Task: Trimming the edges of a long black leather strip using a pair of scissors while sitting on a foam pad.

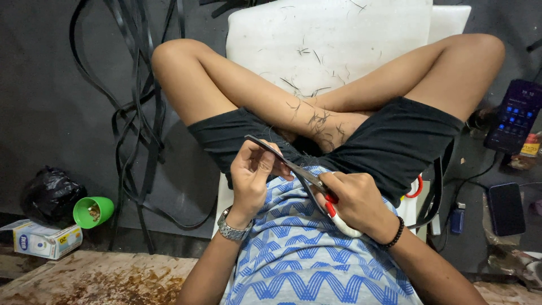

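Note:
I sit cross-legged in black shorts on a white foam pad [316, 39]. My right hand [353, 197] grips the red-and-white handles of a pair of scissors [293, 166], whose blades point up-left. My left hand [253, 169], with a metal watch at the wrist, pinches something thin and dark at the blades; what it is cannot be made out. Thin black trimmings [319, 121] lie scattered on my shin and on the pad.
Long black straps [141, 113] loop over the dark floor at left. A green cup [93, 212], a black bag [48, 192] and a small carton [42, 240] sit at lower left. Two phones [516, 116] [506, 208], a cable and a blue lighter [457, 217] lie at right.

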